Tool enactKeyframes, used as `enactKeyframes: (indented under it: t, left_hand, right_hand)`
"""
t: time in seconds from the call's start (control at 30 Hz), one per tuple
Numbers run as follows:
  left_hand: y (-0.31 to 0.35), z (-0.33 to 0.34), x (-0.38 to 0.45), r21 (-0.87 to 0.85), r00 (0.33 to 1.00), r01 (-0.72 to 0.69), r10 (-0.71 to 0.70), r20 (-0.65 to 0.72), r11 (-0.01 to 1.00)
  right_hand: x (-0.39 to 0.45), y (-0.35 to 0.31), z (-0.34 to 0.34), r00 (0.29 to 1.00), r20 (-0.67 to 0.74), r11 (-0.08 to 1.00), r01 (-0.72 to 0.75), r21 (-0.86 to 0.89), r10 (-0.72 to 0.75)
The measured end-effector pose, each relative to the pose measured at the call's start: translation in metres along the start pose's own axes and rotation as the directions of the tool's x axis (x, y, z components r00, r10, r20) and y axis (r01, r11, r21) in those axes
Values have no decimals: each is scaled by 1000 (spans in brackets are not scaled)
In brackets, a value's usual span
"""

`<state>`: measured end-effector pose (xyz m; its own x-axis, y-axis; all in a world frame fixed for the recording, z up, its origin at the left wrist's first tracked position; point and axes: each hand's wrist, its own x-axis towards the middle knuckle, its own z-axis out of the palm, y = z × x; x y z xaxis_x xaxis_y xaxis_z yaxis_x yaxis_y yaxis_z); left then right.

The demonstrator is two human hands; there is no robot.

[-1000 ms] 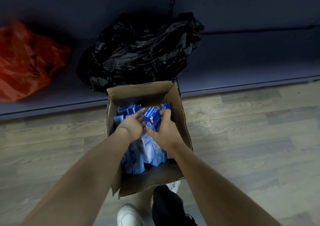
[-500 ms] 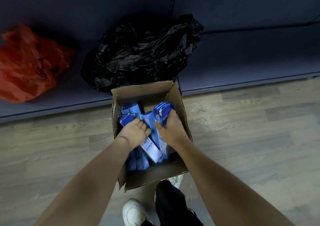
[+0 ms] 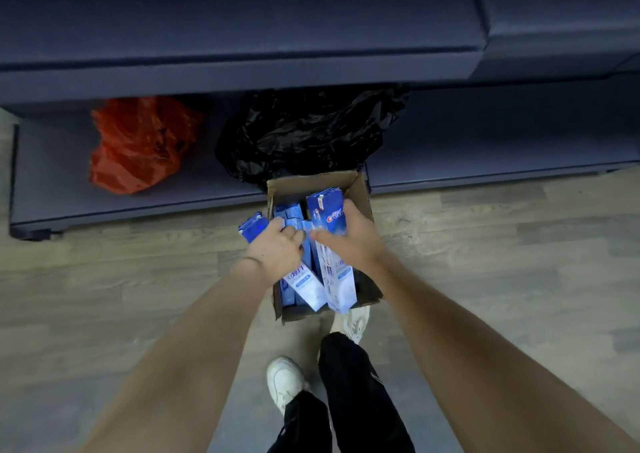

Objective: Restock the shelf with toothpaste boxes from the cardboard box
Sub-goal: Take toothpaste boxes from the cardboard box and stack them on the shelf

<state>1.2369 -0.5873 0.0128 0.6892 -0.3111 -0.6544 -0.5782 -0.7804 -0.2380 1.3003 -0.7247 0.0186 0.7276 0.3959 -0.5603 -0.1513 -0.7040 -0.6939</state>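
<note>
Picking step: both hands in the carton (image 3: 360, 189) on the floor just before the shelf (image 3: 485, 154). Left hand (image 3: 278, 250) curled round one toothpaste box (image 3: 252, 229); right hand (image 3: 353, 236) gripping another (image 3: 327, 210). Next, likely: lift clear of the carton rim, carry beyond. Red bag (image 3: 138, 144) and black bag (image 3: 304, 133) crowding the shelf behind; open room behind-right.

black bag (image 3: 311, 133) and orange bag (image 3: 138, 144) crowding bottom shelf (image 3: 485, 147) left, right stretch bare
</note>
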Motion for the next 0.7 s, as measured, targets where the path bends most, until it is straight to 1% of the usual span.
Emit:
enactKeyframes:
  t: [0.13, 0.2, 0.37, 0.5, 0.63, 0.7]
  left_hand:
    - [-32, -48, -67, -76, 997, 77, -75, 18, 994]
    - [-46, -73, -97, -77, 995, 101, -99, 27, 992]
    - [-74, -140, -167, -93, 988, 156, -156, 4, 983]
    - [-100, -194, -212, -113, 974, 183, -196, -115, 976]
    - [-125, -240, -252, -97, 928, 218, -237, -288, 971]
    - [-135, -263, -272, -86, 904, 232, -247, -349, 969]
  right_hand:
    - [-45, -59, -30, 999, 54, 994, -14, 112, 8]
    - [-66, -87, -46, 998, 64, 989, -7, 149, -3]
    - [-122, -162, -94, 993, 100, 985, 38, 168, -55]
    - [-152, -220, -134, 988, 83, 984, 116, 138, -128]
    - [-174, -275, -172, 973, 47, 972, 223, 76, -227]
    - [-189, -299, -188, 964, 24, 963, 264, 51, -265]
